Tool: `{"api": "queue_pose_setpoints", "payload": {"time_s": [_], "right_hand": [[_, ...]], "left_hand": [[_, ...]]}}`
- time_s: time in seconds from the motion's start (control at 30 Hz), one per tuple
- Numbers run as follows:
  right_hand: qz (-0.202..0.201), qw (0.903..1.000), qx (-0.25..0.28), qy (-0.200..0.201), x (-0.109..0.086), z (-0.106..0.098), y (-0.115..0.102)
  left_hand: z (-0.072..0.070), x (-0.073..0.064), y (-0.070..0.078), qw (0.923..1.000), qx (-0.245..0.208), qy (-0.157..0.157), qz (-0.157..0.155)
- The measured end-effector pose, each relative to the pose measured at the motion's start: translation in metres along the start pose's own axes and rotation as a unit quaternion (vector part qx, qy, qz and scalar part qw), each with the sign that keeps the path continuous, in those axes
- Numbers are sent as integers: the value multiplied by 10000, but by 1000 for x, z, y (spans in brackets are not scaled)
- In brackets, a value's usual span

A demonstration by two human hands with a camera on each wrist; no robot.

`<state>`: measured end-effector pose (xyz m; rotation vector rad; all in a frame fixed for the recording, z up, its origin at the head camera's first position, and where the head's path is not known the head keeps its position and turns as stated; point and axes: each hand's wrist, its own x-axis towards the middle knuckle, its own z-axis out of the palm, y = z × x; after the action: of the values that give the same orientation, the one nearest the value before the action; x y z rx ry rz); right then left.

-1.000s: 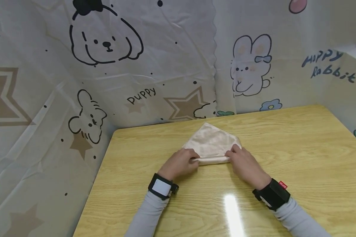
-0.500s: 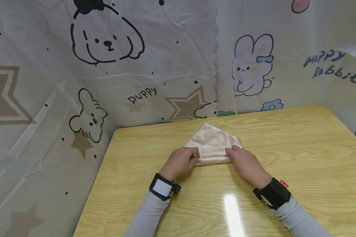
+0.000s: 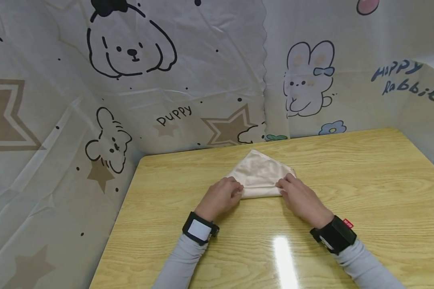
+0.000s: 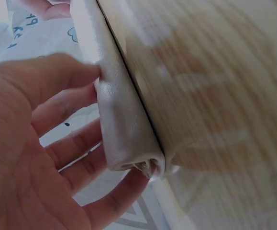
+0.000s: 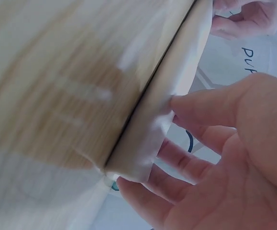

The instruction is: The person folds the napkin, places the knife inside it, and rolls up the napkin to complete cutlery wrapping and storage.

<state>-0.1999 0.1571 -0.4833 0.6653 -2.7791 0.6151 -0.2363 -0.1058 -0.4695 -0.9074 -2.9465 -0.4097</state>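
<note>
A pale cream satin cloth (image 3: pixel 262 170) lies on the table, its far part coming to a point and its near edge turned over into a straight band. My left hand (image 3: pixel 220 196) grips the left end of that band; in the left wrist view the thumb touches the folded edge (image 4: pixel 121 115) and the fingers reach along its far side. At the opposite end my right hand (image 3: pixel 305 200) pinches the fold, thumb against the band (image 5: pixel 150 124) in the right wrist view. Both corners of the cloth are partly hidden under the fingers.
The wooden table (image 3: pixel 365 192) spreads around the cloth, with a bright light reflection near the front. Behind and to the left hangs a white sheet (image 3: pixel 209 68) printed with cartoon animals, stars and words. Each wrist wears a black strap (image 3: pixel 334 235).
The near fold has gone from a narrow roll to a flatter, wider band. My left fingers spread a little and drew together again; the right hand has shifted only slightly.
</note>
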Motion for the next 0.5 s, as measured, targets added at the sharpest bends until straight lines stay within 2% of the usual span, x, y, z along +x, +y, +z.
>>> {"api": "queue_pose_setpoints", "payload": {"time_s": [0.2, 0.3, 0.4, 0.5], "right_hand": [[150, 9999, -18, -39, 1, -4, 1], [142, 9996, -207, -132, 0, -5, 1], [69, 9988, -428, -215, 0, -6, 2], [-5, 9982, -557, -234, 0, -5, 2]], "left_hand": [[2, 0, 0, 9983, 576, 38, 76], [3, 1, 2, 9962, 845, 78, 179], [4, 2, 3, 9943, 985, 198, 345], [3, 1, 6, 9942, 980, 255, 363]]}}
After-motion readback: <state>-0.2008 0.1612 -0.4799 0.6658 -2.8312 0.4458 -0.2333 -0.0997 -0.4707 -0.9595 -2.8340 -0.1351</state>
